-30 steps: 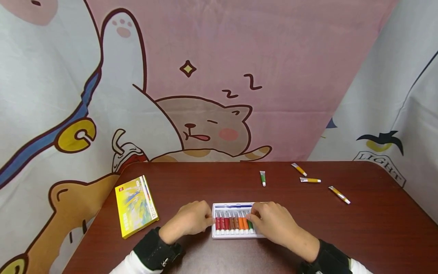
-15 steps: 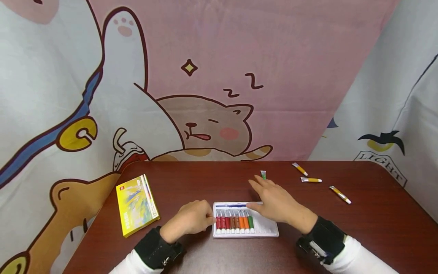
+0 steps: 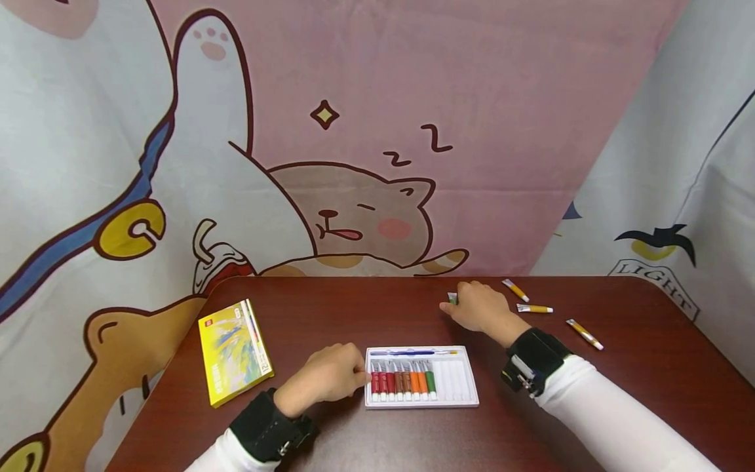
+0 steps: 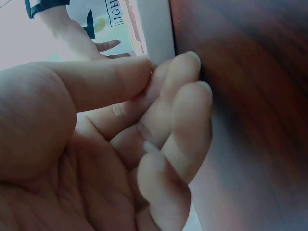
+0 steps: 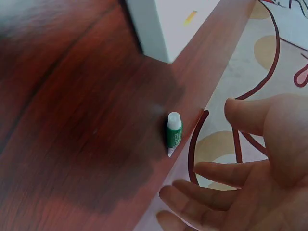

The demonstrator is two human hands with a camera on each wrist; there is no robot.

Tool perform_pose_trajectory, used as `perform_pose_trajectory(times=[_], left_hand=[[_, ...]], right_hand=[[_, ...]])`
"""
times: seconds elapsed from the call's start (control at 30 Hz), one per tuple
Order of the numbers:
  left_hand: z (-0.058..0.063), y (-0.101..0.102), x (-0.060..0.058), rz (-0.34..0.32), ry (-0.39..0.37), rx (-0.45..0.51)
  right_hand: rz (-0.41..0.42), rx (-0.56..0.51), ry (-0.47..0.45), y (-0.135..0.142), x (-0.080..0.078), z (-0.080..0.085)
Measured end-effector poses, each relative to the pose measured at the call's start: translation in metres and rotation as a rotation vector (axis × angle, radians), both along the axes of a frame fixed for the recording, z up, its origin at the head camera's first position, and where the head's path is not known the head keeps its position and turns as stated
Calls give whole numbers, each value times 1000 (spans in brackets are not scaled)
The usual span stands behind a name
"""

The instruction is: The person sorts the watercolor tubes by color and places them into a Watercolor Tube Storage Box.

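Note:
A white plastic tray (image 3: 466, 404) lies in front of me, holding a row of paint tubes (image 3: 400, 382) in red, brown, orange and green, plus a blue paintbrush (image 3: 407, 353) along its far side. My left hand (image 3: 330, 377) holds the tray's left edge, thumb and curled fingers meeting there in the left wrist view. Beyond the tray, my right hand (image 3: 480, 308) hovers over a loose green paint tube (image 5: 174, 134). Its fingers are spread and apart from the tube in the right wrist view. From the head, that hand covers most of this tube.
Several yellow paint tubes, one nearest the right (image 3: 584, 334), lie at the back right of the brown table (image 3: 330, 314). A yellow paint box (image 3: 236, 354) sits at the left. A printed cloth (image 3: 501, 131) hangs behind the table's far edge.
My right hand has left the tray, where a green tube now lies at the row's right end, and moved away from me to the loose green tube. The left hand has stayed at the tray's edge.

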State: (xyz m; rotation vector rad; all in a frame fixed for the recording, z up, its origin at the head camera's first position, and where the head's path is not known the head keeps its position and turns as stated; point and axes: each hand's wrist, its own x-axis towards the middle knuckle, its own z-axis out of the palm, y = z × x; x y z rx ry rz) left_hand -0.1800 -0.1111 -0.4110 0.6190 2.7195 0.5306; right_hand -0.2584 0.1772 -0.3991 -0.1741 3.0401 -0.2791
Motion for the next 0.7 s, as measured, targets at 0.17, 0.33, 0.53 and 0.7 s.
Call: perform_pose_trajectory(times=[0.17, 0.33, 0.53, 0.7], left_hand=[[2, -1, 0, 4, -8, 5], [3, -1, 0, 3, 3, -2], [2, -1, 1, 3, 16, -4], [2, 0, 2, 3, 30, -9]], right_hand=[[-92, -39, -91, -4, -12, 1], [-133, -36, -114, -6, -19, -3], [-153, -36, -143, -4, -23, -10], [-150, -75, -137, -1, -22, -15]])
